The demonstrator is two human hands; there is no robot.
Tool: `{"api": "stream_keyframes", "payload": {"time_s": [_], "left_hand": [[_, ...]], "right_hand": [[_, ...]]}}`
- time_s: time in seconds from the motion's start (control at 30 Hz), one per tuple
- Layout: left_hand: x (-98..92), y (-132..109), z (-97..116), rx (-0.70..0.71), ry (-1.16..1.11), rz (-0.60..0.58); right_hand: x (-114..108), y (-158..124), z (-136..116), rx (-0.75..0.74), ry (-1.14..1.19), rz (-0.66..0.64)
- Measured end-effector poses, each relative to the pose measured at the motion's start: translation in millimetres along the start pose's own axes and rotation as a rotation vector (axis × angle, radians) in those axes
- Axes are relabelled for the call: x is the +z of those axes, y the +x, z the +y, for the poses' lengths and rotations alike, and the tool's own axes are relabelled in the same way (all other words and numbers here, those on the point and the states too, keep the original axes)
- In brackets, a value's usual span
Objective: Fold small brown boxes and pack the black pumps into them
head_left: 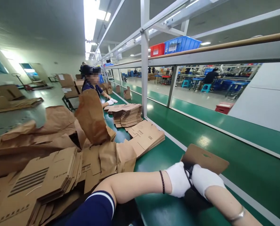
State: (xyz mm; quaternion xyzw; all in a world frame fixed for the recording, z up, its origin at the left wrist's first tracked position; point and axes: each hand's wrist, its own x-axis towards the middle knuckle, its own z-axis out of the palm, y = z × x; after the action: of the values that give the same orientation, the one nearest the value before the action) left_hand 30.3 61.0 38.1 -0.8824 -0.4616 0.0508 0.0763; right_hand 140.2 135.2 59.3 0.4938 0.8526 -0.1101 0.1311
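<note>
My left hand (177, 179), in a white glove, is closed at the right of the green work surface (154, 166). Right beside it, my right hand (208, 180), also gloved in white, has its fingers curled in. Between the two hands runs a thin black cable (189, 172), gripped from both sides; its lower part is hidden. Just behind the hands stands an open brown cardboard piece (207, 159) with a small cut-out slot. A dark area lies beneath the hands, too shaded to make out.
Flat cardboard boxes (147, 135) lie ahead, with a taller stack (128, 114) behind. More folded cartons (52, 175) and brown paper (91, 116) fill the left. A white post (144, 62) rises beside the green conveyor (196, 131). A co-worker (93, 81) works farther along.
</note>
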Motion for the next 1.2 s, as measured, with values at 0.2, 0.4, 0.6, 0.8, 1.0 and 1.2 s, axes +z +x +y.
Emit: {"api": "stream_keyframes", "payload": {"time_s": [0.2,0.4,0.6,0.8,1.0,1.2], "left_hand": [[-19.9,-13,-7,0.022,-0.04,0.017],[-29.8,0,-37,0.121,0.044,-0.012],[-19.0,15,-38,0.16,0.1,-0.011],[-6.4,26,-36,0.154,0.155,0.021],[5.5,36,-33,0.146,0.223,0.066],[11.6,40,-31,0.118,0.185,0.049]], "right_hand": [[-3,-2,-6,0.013,-0.111,-0.101],[-2,-3,-3,-0.013,-0.119,-0.096],[2,-20,2,-0.144,-0.262,0.138],[7,-15,4,-0.121,-0.251,0.153],[6,-14,10,-0.19,-0.222,0.062],[-2,6,17,-0.38,-0.184,-0.132]]}}
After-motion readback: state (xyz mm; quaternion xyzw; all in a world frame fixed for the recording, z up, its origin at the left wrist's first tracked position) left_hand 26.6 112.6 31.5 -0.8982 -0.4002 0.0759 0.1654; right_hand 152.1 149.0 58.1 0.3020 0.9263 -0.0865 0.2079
